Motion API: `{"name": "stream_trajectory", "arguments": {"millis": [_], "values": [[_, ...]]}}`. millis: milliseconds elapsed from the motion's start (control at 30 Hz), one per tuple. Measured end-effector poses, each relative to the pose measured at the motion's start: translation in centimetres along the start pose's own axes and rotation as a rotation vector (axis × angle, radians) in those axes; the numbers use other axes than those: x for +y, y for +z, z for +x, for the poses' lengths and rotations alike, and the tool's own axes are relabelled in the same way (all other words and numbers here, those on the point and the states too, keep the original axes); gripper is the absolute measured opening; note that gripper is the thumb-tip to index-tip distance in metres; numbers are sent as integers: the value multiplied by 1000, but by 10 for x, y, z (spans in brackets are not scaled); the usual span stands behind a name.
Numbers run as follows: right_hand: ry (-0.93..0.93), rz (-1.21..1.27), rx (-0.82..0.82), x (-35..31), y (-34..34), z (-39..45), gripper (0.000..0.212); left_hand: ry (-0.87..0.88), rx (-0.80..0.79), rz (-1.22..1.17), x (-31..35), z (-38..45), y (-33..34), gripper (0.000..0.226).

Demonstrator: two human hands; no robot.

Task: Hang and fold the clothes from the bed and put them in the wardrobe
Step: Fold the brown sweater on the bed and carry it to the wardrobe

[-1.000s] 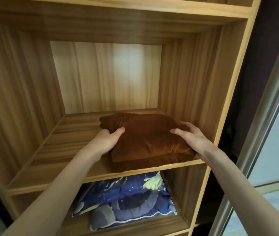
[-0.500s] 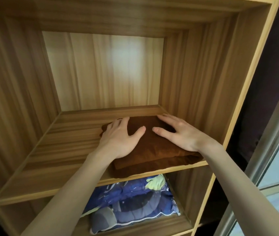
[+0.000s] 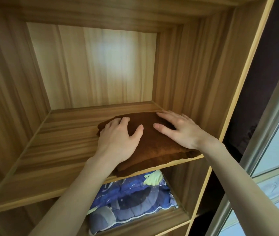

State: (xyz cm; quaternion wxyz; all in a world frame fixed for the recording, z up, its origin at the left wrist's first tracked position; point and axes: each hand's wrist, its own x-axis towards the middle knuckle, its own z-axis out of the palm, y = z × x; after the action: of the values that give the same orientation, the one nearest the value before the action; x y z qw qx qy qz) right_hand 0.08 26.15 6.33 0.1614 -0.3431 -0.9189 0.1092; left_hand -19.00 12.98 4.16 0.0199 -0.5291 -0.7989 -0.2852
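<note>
on the left is the wooden shelf of the wardrobe, bare wood on that side. next comes our left hand, lying flat with straight fingers on the folded brown cloth. a second ago this hand held the cloth at its side; now it sits on top and presses down. the cloth has slid deeper in, toward the right wall, though its front edge hangs a little over the shelf lip. then our right hand, also flat on top, fingers spread, near the wall. the two hands are a bit apart and hold nothing; they only press. below, a blue quilt fills the lower shelf. we think this piece is almost put away. a small push back would finish it, then we go for more clothes.
</note>
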Motion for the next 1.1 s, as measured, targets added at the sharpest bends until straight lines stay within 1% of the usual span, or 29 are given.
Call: {"name": "stream_trajectory", "arguments": {"millis": [67,133,233,333,400,467,533,600,667,733,800,1000,1100], "values": [[-19,42,134,-3,-2,-10,71,82,97,-5,3,-8,-4,64],[-48,52,252,-6,-5,-26,64,162,152,-43,9,-16,-8,58],[-69,-1,364,-6,-12,-59,62,258,189,-104,24,-28,-11,55],[-64,-75,470,-1,-24,-99,59,348,208,-81,47,-39,-8,54],[-19,-124,551,4,-30,-128,57,432,207,-72,67,-46,-3,54],[66,-174,624,12,-35,-158,60,536,199,-89,88,-52,6,53],[165,-241,671,22,-37,-189,62,635,167,-158,112,-60,18,55],[271,-305,697,33,-37,-220,64,716,121,-242,135,-68,33,57],[394,-348,694,43,-38,-251,68,785,103,-295,158,-77,49,53],[505,-371,679,54,-40,-279,71,856,119,-336,182,-86,65,46],[592,-414,649,66,-43,-304,71,937,132,-383,206,-94,83,46],[809,-563,565,105,-53,-366,65,1061,85,-444,276,-110,143,38],[882,-605,559,130,-60,-394,62,1117,73,-430,314,-113,177,45]]}}
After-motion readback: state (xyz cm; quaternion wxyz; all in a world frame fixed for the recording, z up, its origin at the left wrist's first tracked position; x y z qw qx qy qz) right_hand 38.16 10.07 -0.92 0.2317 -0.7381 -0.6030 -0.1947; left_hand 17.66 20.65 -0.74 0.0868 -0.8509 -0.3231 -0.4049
